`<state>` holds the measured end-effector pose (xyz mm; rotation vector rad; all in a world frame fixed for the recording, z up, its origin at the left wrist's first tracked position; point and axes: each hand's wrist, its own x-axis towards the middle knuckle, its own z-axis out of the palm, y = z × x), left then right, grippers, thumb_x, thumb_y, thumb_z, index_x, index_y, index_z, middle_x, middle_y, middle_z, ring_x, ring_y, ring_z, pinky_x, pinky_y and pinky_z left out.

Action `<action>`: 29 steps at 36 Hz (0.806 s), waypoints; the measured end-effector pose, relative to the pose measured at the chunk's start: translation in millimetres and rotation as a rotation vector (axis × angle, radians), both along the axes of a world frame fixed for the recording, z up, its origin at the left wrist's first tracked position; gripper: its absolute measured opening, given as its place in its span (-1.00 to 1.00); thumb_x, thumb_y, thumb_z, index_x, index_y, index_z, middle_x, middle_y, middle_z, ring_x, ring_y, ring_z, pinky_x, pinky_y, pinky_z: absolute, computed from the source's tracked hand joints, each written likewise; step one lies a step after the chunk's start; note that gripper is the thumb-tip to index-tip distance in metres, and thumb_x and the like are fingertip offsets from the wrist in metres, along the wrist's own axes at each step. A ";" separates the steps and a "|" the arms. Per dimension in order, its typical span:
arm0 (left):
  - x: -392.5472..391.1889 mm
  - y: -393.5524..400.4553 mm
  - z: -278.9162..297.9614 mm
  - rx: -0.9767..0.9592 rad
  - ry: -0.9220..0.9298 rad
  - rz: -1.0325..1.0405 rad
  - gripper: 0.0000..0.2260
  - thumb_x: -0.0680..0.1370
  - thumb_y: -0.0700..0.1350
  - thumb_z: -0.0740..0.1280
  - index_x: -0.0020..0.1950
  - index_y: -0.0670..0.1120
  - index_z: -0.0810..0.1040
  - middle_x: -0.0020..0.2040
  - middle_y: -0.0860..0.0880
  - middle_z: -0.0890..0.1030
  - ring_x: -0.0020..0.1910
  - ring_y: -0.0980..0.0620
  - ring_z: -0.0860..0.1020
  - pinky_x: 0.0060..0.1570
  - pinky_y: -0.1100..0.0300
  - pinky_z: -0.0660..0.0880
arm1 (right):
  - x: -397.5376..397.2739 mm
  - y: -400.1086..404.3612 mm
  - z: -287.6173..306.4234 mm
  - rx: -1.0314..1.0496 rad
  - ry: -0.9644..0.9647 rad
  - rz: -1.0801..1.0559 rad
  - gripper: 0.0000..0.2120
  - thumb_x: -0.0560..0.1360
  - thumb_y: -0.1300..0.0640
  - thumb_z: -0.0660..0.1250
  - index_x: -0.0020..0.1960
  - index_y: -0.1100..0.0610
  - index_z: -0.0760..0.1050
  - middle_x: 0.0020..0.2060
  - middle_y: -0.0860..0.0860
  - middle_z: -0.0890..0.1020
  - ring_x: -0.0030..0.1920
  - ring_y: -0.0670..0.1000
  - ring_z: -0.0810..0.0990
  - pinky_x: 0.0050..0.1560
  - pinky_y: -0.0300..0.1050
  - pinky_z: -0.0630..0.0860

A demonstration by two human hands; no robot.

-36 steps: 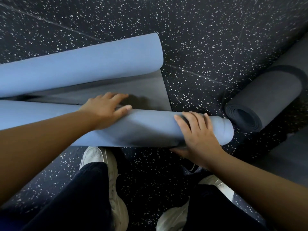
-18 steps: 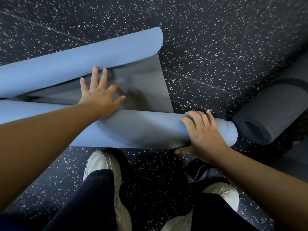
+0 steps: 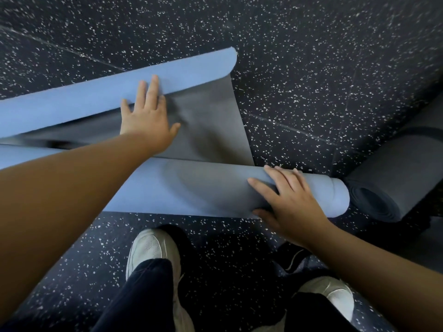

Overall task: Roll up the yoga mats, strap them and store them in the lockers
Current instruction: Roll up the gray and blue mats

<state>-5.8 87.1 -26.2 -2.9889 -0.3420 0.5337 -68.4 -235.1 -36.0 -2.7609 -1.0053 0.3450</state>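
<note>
A blue yoga mat (image 3: pixel 191 188) lies on the dark speckled floor (image 3: pixel 311 68), rolled from both ends. The near roll runs under the person's arms; the far end curls into a looser roll (image 3: pixel 96 97), with the mat's grey underside (image 3: pixel 211 121) stretched between the two.

The right hand (image 3: pixel 291 200) rests on the near roll close to its right end, fingers (image 3: pixel 275 174) draped over the top and thumb tucked under the near edge, curled around the roll. The left hand (image 3: pixel 148 116) reaches past the near roll, fingers (image 3: pixel 152 91) straight and lying close together, their tips on the blue edge of the far roll, palm over the grey stretch, thumb spread out to the side.

Just beyond the right hand's fingers, to the right, a dark grey rolled mat (image 3: pixel 395 173) lies with its spiral end near the blue roll's end. Below the hands are two pale sneakers (image 3: pixel 153 248) and dark trouser legs (image 3: pixel 143 295).
</note>
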 end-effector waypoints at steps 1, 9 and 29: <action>1.1 1.0 0.0 0.002 0.007 -0.004 -0.33 0.61 0.20 0.10 0.57 -0.17 0.02 0.56 -0.03 -0.34 0.55 -0.04 -0.25 0.44 -0.26 0.04 | 0.4 1.0 -0.1 -0.023 0.007 -0.011 -0.45 0.48 -0.21 0.13 0.41 -0.01 0.28 0.35 0.23 0.44 0.32 0.26 0.42 0.33 0.31 0.30; -3.2 8.2 -0.1 0.037 -0.114 0.034 -0.26 0.57 0.15 0.24 0.59 -0.07 -0.07 0.55 -0.09 -0.04 0.42 -0.18 0.15 0.26 -0.13 0.31 | 2.2 3.9 -6.4 -0.096 -0.019 0.015 -0.18 0.33 -0.34 0.37 0.45 0.03 0.25 0.39 0.18 0.40 0.35 0.25 0.39 0.31 0.38 0.29; -2.1 5.8 12.8 -0.055 -0.241 -0.051 -0.30 0.56 -0.01 0.27 0.55 -0.26 0.01 0.59 -0.16 -0.14 0.51 -0.12 0.12 0.48 -0.03 0.00 | 19.4 10.9 -4.9 -0.145 -0.072 -0.005 0.08 0.05 -0.40 0.50 0.43 0.04 0.25 0.19 0.14 0.44 0.17 0.20 0.38 0.22 0.30 0.36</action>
